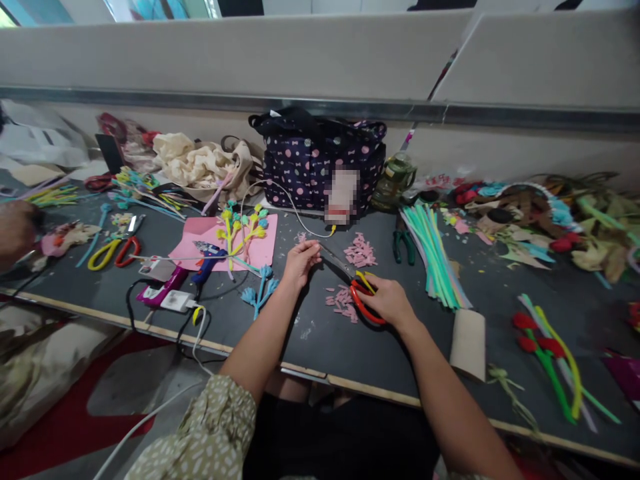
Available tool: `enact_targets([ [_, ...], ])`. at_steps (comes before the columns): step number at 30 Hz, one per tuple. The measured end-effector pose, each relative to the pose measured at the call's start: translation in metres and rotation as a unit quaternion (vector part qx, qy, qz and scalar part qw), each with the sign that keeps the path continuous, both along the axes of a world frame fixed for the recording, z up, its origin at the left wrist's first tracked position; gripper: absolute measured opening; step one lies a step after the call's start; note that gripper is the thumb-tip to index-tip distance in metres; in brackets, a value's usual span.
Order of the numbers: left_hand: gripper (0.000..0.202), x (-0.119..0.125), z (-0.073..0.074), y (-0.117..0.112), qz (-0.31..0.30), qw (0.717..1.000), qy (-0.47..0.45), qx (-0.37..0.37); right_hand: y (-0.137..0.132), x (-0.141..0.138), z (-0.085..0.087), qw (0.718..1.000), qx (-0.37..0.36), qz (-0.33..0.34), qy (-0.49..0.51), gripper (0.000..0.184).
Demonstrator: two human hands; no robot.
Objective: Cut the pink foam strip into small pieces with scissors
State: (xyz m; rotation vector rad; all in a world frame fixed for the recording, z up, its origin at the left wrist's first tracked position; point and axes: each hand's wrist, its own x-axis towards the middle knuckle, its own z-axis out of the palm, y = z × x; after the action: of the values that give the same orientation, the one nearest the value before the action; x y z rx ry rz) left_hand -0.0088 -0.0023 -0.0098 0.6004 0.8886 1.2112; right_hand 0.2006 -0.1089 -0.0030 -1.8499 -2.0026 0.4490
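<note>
My right hand point(387, 300) grips a pair of scissors point(345, 267) with red and yellow handles, its blades pointing up and left toward my other hand. At the blade tips, the fingers of my left hand point(301, 261) are pinched together; whatever they hold is too small to make out. Beneath and beside the scissors lie two loose heaps of short pink pieces: an upper heap point(361, 251) past the blades and a lower heap point(341, 303) by the red handle. A blue fuzzy-stem flower point(261, 290) rests left of my left forearm.
Behind stand a dark patterned bag point(300, 163) and a bottle point(395, 183). Right are pliers point(403, 241), green fuzzy stems point(433, 257) and a cardboard tube point(469, 343). Left, glue guns point(163, 288) with cables lie by pink paper point(193, 240); another person's hand point(17, 233) is at the edge.
</note>
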Motion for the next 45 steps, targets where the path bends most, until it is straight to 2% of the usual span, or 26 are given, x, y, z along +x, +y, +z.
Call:
enact_targets([
  [8, 0.025, 0.0008, 0.0038, -0.0015, -0.005, 1.000, 0.004, -0.009, 0.0000, -0.0003, -0.0006, 1.000, 0.003, -0.001, -0.006, 0.032],
  [27, 0.029, 0.0006, -0.0024, 0.0001, -0.003, 1.000, 0.004, 0.009, 0.0003, 0.0001, 0.0004, 1.000, 0.000, 0.007, 0.010, 0.032],
  [37, 0.028, 0.0006, 0.0013, -0.0014, -0.001, 1.000, 0.004, 0.001, 0.0007, 0.0008, 0.0008, 1.000, -0.003, 0.011, 0.018, 0.031],
  [45, 0.030, 0.0007, -0.0011, -0.0007, -0.002, 1.000, 0.011, 0.008, 0.0015, 0.0018, 0.0015, 0.999, -0.001, 0.021, 0.026, 0.031],
])
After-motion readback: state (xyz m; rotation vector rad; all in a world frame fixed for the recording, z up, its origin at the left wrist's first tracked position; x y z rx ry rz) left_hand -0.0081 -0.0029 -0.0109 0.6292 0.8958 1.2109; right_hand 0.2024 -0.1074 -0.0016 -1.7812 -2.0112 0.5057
